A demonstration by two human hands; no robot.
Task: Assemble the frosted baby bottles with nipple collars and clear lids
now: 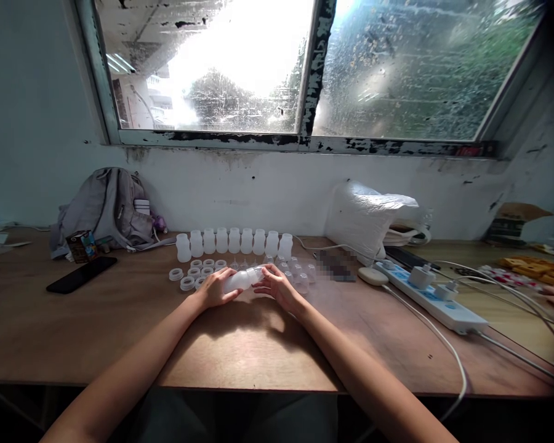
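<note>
- Evidently, the left hand has its fingers curled around the body of a frosted white bottle.
- At the bottle's clear end, the right hand has its fingers slightly parted; I cannot tell whether they pinch it.
- So the bottle lies sideways between both hands, over the desk.
- Just beyond the fingers sit white rings at left and clear caps at right.
- Behind these, white bottles stand upright in a row.
- Farther right lies a power strip.
</note>
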